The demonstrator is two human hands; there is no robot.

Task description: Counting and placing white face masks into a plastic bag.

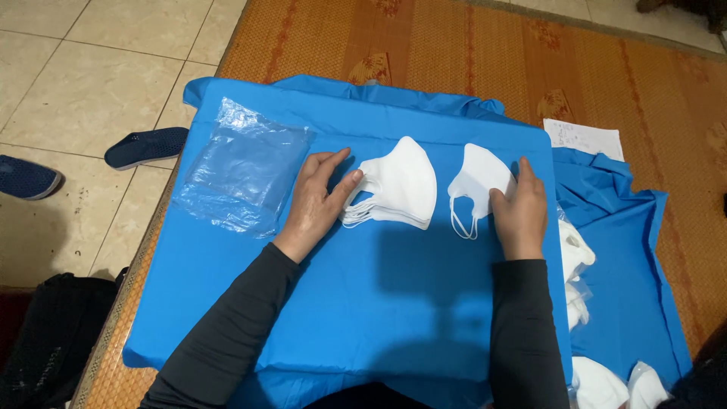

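A stack of white folded face masks (400, 189) lies on a blue cloth-covered board (379, 303). My left hand (316, 201) rests flat beside the stack, its thumb touching the stack's left edge and ear loops. To the right lies a single white face mask (477, 178) with its ear loops hanging toward me. My right hand (521, 208) lies on that mask's right edge, fingers pressing it down.
A pile of clear plastic bags (244, 168) lies at the board's left. More white masks (587, 303) sit on the blue cloth at the right. A white paper (583, 138), a woven mat (454, 45), dark blue slippers (144, 145) and a black bag (53, 333) surround the board.
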